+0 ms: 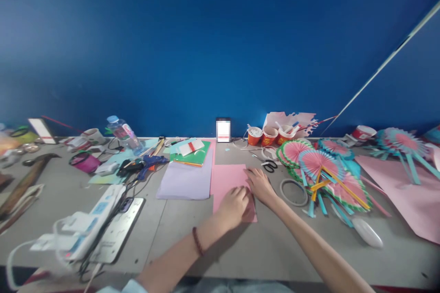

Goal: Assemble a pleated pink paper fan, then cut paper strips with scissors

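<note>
A sheet of pink paper lies flat on the grey table in front of me. My left hand rests over its lower right part, fingers curled together at the paper; the fingertips are partly hidden. Along the right edge of the sheet is my right hand, its fingers stretched out and pressing on the paper. Just left of the sheet lies lilac paper, with green paper on top. To the right are a roll of tape and black-handled scissors.
Pink and blue pleated paper fans lie at the right. Several red paper cups stand by the blue partition. On the left are a power strip, a phone, a glue gun, a bottle and a hammer.
</note>
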Motion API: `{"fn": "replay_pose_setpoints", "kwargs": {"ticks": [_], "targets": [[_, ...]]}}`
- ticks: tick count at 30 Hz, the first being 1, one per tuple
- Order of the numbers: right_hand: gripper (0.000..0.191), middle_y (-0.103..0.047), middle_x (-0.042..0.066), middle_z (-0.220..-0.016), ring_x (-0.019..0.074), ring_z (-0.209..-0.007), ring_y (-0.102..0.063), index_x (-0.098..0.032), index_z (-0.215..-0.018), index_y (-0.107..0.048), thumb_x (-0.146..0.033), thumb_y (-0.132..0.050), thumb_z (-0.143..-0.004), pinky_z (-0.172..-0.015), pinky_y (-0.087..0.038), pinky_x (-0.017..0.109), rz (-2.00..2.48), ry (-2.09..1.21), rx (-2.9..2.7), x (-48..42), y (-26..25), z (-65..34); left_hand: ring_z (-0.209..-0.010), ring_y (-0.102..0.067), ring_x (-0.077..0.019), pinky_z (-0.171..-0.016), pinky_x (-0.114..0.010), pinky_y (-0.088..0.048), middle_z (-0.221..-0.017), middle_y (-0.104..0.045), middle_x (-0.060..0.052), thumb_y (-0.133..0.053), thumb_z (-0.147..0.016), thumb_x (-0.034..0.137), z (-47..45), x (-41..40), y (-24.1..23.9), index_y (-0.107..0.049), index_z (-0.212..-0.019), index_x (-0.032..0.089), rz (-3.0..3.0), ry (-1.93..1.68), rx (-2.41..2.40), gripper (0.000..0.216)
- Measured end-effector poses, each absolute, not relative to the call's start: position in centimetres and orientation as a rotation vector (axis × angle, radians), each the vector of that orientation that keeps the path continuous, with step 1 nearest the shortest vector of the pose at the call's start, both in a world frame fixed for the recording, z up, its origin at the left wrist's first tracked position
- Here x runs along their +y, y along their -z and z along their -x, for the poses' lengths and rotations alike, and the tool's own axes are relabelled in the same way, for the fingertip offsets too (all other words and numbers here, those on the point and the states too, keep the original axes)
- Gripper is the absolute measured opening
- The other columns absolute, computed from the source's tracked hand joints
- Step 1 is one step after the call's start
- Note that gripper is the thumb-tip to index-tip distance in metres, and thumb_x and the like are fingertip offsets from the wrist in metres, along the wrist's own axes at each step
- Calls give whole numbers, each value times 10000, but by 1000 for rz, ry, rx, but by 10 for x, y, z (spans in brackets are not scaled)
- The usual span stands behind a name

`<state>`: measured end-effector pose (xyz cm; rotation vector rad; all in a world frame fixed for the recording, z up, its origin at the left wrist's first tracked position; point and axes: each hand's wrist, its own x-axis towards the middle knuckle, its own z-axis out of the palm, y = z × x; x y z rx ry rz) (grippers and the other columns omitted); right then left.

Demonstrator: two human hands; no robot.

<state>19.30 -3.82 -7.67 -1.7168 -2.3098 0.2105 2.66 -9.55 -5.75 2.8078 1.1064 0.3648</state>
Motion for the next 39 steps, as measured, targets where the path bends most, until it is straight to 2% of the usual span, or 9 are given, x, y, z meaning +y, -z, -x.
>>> {"fn": "replay_pose_setpoints", "kwargs": {"ticks": [5,7,11,15,18,23,29,35,39], "targets": [[291,-637,111,-1155,229,-1056,-546,-146,-1098,-665,-166,-510,-853,-940,-390,337,1622,-288,-2183,-14,78,-194,-1110,-541,-259,-962,-366,-430,-1156,-599,-141,-391,-938,308,-30,-48,64,-540,-1184,93,-2803,-465,1240,359],[234,-677,98,-1056,209,-1000,-580,-148,-988,-696,-142,-521,-834,-922,-406,319,1568,-329,-2129,-6,78,-198,-1081,-554,-252,-950,-366,-442,-1121,-610,-130,-441,-915,325,-32,-36,64,-556,-1151,126,-2765,-458,1242,330],[203,-711,74,-900,190,-896,-615,-159,-854,-706,-126,-509,-822,-859,-435,292,1563,-328,-2084,5,78,-202,-1196,-480,-294,-1000,-435,-405,-1257,-549,-149,-528,-855,391,-38,-31,70,-501,-1247,142,-2729,-487,1252,465],[258,-694,99,-989,223,-974,-575,-157,-921,-700,-159,-449,-861,-911,-396,342,1648,-201,-1974,4,81,-210,-1310,-369,-329,-1074,-516,-304,-1373,-477,-127,-497,-862,397,-42,-41,76,-480,-1306,200,-2688,-519,1296,486],[300,-669,104,-1098,236,-1037,-540,-170,-1007,-696,-179,-426,-879,-935,-369,363,1747,-11,-1883,0,85,-221,-1354,-335,-294,-1120,-497,-255,-1443,-431,-116,-488,-874,400,-39,-44,80,-463,-1337,200,-2666,-524,1251,505],[320,-657,92,-1146,229,-1061,-534,-171,-1054,-693,-180,-419,-888,-915,-361,340,1884,138,-1871,-4,86,-233,-1401,-291,-258,-1158,-478,-208,-1479,-409,-112,-419,-915,413,-35,-40,86,-409,-1394,162,-2644,-505,1184,541],[309,-675,121,-1045,256,-984,-544,-169,-1060,-688,-197,-428,-894,-816,-359,348,2156,186,-1795,-8,76,-241,-1400,-303,-261,-1155,-482,-221,-1486,-399,-108,-411,-919,424,-35,-39,88,-409,-1404,183,-2640,-509,1180,542],[338,-668,126,-1001,244,-961,-544,-156,-1022,-704,-147,-403,-868,-814,-367,339,2123,132,-1760,-7,73,-252,-1404,-287,-260,-1156,-490,-201,-1499,-378,-108,-433,-910,413,-35,-38,90,-400,-1402,174,-2633,-489,1176,548],[309,-667,152,-984,287,-967,-533,-150,-968,-719,-162,-429,-861,-791,-346,381,2236,230,-1748,-10,68,-255,-1404,-286,-256,-1159,-486,-191,-1500,-378,-107,-435,-911,406,-35,-38,90,-397,-1399,172,-2646,-486,1185,542]]}}
